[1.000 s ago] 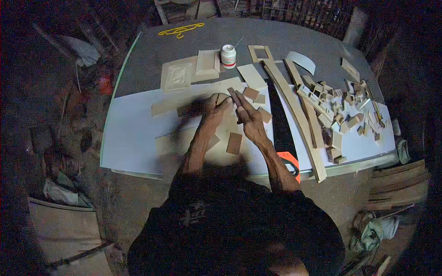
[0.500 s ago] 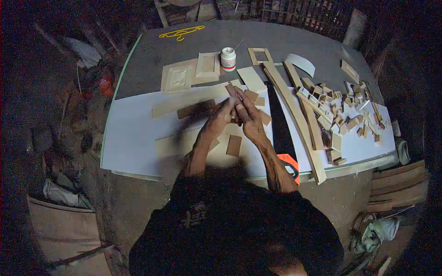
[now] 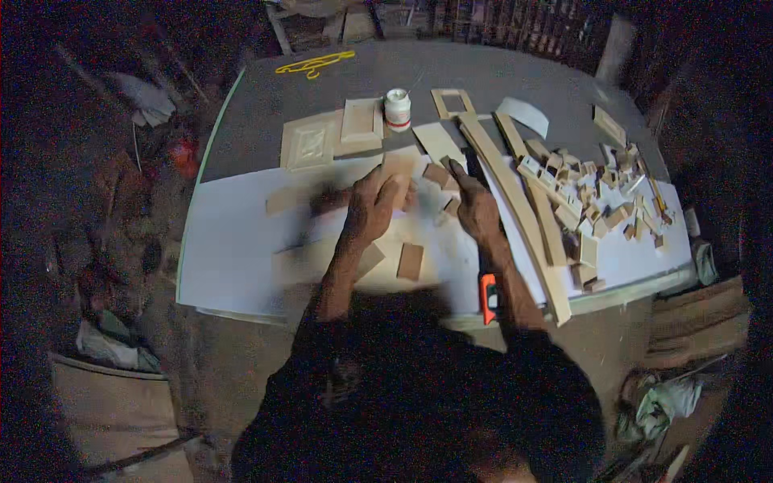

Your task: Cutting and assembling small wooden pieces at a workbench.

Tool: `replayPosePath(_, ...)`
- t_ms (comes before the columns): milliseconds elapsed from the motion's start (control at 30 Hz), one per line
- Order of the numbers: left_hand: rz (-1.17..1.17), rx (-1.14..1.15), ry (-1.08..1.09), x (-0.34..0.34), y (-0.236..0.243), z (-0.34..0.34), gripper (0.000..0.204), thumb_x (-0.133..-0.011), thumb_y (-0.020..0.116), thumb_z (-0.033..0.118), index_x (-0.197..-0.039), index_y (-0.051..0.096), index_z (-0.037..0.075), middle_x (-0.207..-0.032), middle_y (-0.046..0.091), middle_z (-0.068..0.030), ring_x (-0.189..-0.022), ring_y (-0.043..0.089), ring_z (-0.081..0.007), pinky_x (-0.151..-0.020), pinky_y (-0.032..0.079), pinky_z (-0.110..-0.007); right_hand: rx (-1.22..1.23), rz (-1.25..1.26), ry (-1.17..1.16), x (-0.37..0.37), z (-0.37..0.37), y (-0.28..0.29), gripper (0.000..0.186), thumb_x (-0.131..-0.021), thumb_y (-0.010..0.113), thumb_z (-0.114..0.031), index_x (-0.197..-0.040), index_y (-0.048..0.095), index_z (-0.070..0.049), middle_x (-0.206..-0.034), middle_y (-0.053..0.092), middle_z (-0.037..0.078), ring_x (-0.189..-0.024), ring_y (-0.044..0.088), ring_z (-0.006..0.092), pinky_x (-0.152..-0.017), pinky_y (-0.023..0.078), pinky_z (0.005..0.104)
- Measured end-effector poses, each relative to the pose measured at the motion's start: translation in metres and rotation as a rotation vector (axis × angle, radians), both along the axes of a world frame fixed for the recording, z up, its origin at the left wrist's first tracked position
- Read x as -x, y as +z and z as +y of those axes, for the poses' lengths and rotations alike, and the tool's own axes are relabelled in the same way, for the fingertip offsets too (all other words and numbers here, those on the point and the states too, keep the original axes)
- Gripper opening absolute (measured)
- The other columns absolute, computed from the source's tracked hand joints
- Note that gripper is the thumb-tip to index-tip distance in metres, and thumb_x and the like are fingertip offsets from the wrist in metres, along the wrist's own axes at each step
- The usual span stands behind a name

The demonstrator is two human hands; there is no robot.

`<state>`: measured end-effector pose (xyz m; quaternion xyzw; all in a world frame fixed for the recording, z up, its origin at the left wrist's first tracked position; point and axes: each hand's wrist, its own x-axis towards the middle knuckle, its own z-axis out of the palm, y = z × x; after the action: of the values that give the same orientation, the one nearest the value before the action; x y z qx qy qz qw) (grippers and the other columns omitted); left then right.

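Observation:
Over the near middle of the table, my left hand is closed on a flat, light wooden piece, its thumb along one face. To its right, my right hand hovers over the handsaw with fingers curled together; a dark end shows at the fingertips, too blurred to name. Small brown wood blocks lie between the hands. Below them, a brown rectangular block rests on a pale board. The handsaw's orange handle shows beside my right forearm, which hides part of it.
Long wooden strips lie right of the saw, beside a heap of small wood offcuts. Farther back stand a white jar, framed wooden panels, a small wooden frame and a yellow hanger.
My hands, together over a brown block before, have parted. The left has turned with a light wooden piece showing in it; the right has moved to the right, over the saw.

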<state>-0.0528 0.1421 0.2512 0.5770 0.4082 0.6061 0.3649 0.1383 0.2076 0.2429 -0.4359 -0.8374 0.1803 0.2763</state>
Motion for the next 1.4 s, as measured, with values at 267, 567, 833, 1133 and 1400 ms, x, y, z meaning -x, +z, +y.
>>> replayPosePath(267,-0.358,0.162,-0.211,0.011,-0.035,0.008,0.046,-0.097,0.055,0.039,-0.128,0.05,0.005,-0.111,0.066,-0.0137,-0.092,0.066,-0.0251,-0.071,0.056,-0.04,-0.104,0.139,-0.077,-0.018,0.016,0.001,0.066,-0.079,0.052,0.006,-0.14,0.05,-0.02,-0.132,0.059,0.015,-0.097,0.065,0.0352,-0.081,0.052,0.0426)
replayPosePath(567,-0.476,0.13,0.331,0.008,-0.036,0.027,0.042,-0.097,0.057,0.04,-0.125,0.053,0.009,-0.084,0.056,-0.0007,-0.066,0.055,-0.0112,-0.046,0.044,-0.026,-0.285,0.381,0.211,0.017,-0.016,0.007,0.054,-0.079,0.051,0.012,-0.129,0.056,-0.01,-0.092,0.058,0.018,-0.083,0.061,0.0315,-0.075,0.051,0.0449)
replayPosePath(833,-0.659,0.274,0.144,0.002,-0.023,0.016,0.035,-0.097,0.057,0.032,-0.123,0.057,0.008,-0.083,0.058,0.0005,-0.059,0.05,-0.0098,-0.045,0.04,-0.024,-0.209,0.279,0.178,0.018,0.029,-0.001,0.031,-0.073,0.069,-0.008,-0.103,0.064,-0.008,-0.092,0.059,0.014,-0.083,0.06,0.0306,-0.066,0.051,0.0448)
replayPosePath(1133,-1.086,0.336,-0.046,-0.004,-0.005,0.009,0.019,-0.099,0.051,0.026,-0.099,0.06,0.01,-0.072,0.05,0.002,-0.056,0.043,-0.009,-0.046,0.032,-0.026,-0.352,-0.286,0.176,0.018,0.003,0.04,0.051,-0.066,0.063,0.005,-0.114,0.062,-0.012,-0.099,0.062,0.017,-0.091,0.06,0.0366,-0.075,0.05,0.0433)
replayPosePath(1400,-0.948,0.195,-0.174,-0.017,-0.009,0.01,0.028,-0.097,0.054,0.029,-0.117,0.061,0.01,-0.078,0.056,0.0001,-0.062,0.052,-0.0096,-0.055,0.042,-0.023,-0.618,0.197,0.281,0.014,0.009,0.006,0.065,-0.067,0.069,-0.005,-0.131,0.057,-0.016,-0.077,0.059,0.011,-0.077,0.059,0.0332,-0.068,0.049,0.0436)
